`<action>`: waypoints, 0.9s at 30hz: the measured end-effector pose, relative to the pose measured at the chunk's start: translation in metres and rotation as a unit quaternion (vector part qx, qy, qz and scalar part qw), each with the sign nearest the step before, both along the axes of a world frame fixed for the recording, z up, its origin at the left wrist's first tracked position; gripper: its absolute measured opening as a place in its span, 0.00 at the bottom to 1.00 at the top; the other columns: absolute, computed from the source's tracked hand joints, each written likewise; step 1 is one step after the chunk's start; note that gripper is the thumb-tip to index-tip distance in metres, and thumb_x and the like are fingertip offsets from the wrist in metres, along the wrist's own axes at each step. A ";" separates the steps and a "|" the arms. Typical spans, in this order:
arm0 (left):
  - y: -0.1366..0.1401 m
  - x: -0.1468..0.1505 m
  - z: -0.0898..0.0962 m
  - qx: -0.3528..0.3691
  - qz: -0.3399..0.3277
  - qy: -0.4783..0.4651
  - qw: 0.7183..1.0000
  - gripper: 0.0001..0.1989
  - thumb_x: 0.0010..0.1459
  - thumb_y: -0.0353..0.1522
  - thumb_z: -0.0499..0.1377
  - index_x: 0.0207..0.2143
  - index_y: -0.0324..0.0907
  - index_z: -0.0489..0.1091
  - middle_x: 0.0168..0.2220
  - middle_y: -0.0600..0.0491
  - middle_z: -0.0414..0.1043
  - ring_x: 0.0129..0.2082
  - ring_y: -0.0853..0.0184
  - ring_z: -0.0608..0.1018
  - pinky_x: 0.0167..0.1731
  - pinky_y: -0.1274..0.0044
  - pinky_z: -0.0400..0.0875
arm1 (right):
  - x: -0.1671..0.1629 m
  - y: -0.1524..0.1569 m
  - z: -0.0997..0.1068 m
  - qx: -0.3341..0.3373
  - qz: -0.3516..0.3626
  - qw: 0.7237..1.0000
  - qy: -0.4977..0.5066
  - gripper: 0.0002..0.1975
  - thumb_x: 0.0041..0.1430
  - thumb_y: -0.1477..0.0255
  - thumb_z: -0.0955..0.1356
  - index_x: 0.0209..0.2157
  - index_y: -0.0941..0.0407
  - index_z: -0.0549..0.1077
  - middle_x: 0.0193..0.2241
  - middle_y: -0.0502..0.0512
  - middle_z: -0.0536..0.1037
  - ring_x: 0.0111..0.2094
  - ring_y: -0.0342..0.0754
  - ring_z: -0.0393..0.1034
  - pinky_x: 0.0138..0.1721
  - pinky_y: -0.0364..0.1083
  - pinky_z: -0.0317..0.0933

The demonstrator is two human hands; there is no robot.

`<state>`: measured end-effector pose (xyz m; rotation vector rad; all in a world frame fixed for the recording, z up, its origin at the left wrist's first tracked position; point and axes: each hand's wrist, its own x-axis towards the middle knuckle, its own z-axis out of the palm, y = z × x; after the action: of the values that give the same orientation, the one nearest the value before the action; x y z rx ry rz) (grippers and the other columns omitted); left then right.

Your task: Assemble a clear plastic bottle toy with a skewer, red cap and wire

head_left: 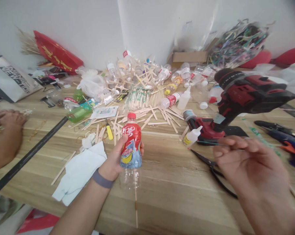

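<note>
Left hand (116, 161) is wrapping round the red-capped plastic drink bottle (132, 143), thumb lying across the label. Bottle is pointing its cap at the far edge of the worktop (176, 202), in toward the near edge; can't tell if it's touching the wood. A thin stick (137, 212) is showing past its base, heading for the near edge; joint unclear. Right hand (252, 169), toward the right edge, is pinching a thin greenish strand (208, 142) between thumb and fingertips; material too blurred to call.

Risks: strand is looking slight, so a loose pinch could be letting it slip. It's passing near the yellow-labelled squeeze bottle (192, 136), which is leaning toward the right edge; a sideways tug could be knocking that over, maybe leaking. Black scissors (208, 161) are lying close by the right hand; a low sweep could be catching the blades. Cordless drill (253, 93) is looking top-heavy beyond, so an elbow bump could be tipping it. Drink bottle's wall is probably thin: hard squeezing could be denting it and skewing the stick.
</note>
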<state>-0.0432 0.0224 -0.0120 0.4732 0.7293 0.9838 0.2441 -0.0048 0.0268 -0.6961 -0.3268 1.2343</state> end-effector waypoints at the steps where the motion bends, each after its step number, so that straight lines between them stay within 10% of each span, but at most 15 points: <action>1: -0.001 0.001 -0.001 0.001 -0.012 0.006 1.000 0.24 0.41 0.47 0.70 0.32 0.36 0.76 0.28 0.49 0.79 0.26 0.66 0.80 0.27 0.78 0.76 | -0.007 0.000 -0.004 -0.002 0.035 0.999 -0.021 0.14 0.44 0.74 0.74 0.17 0.53 0.65 0.19 0.47 0.69 0.28 0.43 0.71 0.24 0.41 0.68; 8: -0.009 0.010 -0.004 0.005 -0.106 0.037 0.994 0.28 0.39 0.51 0.69 0.29 0.34 0.76 0.27 0.47 0.78 0.25 0.67 0.79 0.24 0.81 0.73 | -0.042 -0.012 -0.019 0.053 0.225 0.970 -0.075 0.12 0.51 0.65 0.74 0.19 0.54 0.75 0.23 0.48 0.72 0.32 0.42 0.72 0.35 0.39 0.69; 20: -0.020 0.022 -0.001 -0.040 -0.159 0.061 0.985 0.27 0.38 0.48 0.71 0.32 0.34 0.76 0.27 0.46 0.79 0.24 0.66 0.79 0.26 0.78 0.73 | -0.059 -0.018 -0.029 0.059 0.271 0.958 -0.075 0.12 0.57 0.66 0.71 0.22 0.55 0.77 0.26 0.51 0.73 0.36 0.45 0.71 0.44 0.42 0.66; 27: -0.021 0.025 0.004 -0.017 -0.136 0.086 0.987 0.23 0.39 0.45 0.71 0.32 0.37 0.75 0.26 0.48 0.78 0.23 0.66 0.78 0.25 0.77 0.72 | -0.054 -0.013 -0.025 0.039 0.214 0.969 -0.116 0.16 0.53 0.66 0.72 0.16 0.55 0.69 0.18 0.48 0.62 0.25 0.45 0.61 0.31 0.46 0.61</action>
<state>-0.0180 0.0014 -0.0077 0.6155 0.8120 0.6792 0.1896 -0.0175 0.0020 -0.7258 -0.7460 1.5408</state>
